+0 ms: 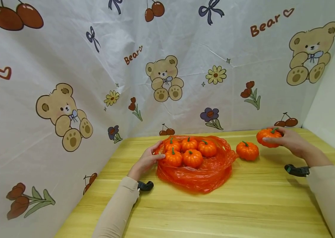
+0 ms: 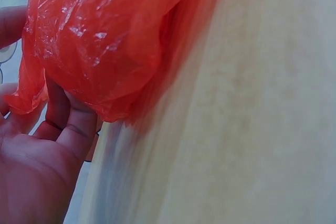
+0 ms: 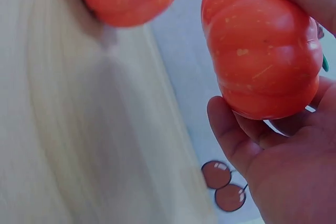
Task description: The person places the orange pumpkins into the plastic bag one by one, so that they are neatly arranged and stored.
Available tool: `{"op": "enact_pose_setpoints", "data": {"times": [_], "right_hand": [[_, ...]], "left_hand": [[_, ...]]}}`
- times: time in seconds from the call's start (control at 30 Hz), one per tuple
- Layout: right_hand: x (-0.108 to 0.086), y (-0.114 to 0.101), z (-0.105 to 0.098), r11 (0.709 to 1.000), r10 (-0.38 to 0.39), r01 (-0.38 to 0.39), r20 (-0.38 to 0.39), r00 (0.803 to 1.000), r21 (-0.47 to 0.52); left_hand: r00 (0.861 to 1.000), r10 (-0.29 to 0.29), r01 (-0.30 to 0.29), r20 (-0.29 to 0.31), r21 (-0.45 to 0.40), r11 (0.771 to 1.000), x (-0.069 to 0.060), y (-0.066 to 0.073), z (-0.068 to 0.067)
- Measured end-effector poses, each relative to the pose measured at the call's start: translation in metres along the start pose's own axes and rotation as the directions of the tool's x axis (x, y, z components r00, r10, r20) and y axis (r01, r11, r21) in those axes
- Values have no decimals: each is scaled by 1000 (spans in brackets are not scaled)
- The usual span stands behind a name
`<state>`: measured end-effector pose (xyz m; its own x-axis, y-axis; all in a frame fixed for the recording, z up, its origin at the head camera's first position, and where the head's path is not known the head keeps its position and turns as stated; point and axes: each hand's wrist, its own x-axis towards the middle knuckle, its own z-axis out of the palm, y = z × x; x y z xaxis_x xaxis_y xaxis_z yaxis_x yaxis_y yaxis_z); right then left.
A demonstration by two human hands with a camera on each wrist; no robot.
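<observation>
A red plastic bag lies opened wide on the table, with several small orange pumpkins inside it. At the bag's left edge, my left hand grips the plastic, the thumb over the rim and the fingers outside. The left wrist view shows the crinkled bag against the curled fingers of that hand. On the far right, my right hand holds a pumpkin with a green stem between thumb and fingers, raised off the table. Another pumpkin sits on the table between the bag and that hand.
The wood-patterned table meets a white cloth backdrop with printed bears at its back and left. A plain white wall stands to the right. Black devices are strapped at both wrists.
</observation>
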<state>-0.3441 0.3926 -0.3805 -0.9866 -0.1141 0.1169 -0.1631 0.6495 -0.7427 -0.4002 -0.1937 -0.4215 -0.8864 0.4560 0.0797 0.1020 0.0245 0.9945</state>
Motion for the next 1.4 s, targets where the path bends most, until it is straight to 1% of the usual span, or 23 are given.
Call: {"op": "enact_pose_setpoints", "data": {"times": [0.1,0.23,0.47,0.6,0.77,0.97,1.1,1.3,1.4], "right_hand": [[1,-10,0,1000,-5,5,-3,1000,-7],[1,-23,2,1000,-7,7,11,1000,-15],[2,-49,8,999,-38,38,23,999,-18],[2,-62,13,999,-51,51,35,998,5],[4,-77,20,996,-67,63,62,996,68],[6,-90,32,990,-96,84,102,990,112],[8,-100,39,990,-104,90,126,987,110],[13,-106,50,986,-135,115,181,974,118],[15,-111,55,987,-144,127,196,970,94]], "left_hand": [[1000,2,-2,-3,-2,1000,1,-1,0],[1000,3,-3,-10,-4,1000,2,-2,-1],[1000,3,-3,-10,-3,1000,2,-3,-1],[1000,1,-1,-5,-5,1000,2,-2,-1],[1000,-1,1,-5,-8,1000,2,-2,-1],[1000,-3,3,-7,1,1000,2,-4,-2],[1000,2,-2,3,5,1000,1,-3,-1],[1000,4,-5,14,11,1000,3,-4,-3],[1000,3,-3,13,13,1000,3,-4,-4]]}}
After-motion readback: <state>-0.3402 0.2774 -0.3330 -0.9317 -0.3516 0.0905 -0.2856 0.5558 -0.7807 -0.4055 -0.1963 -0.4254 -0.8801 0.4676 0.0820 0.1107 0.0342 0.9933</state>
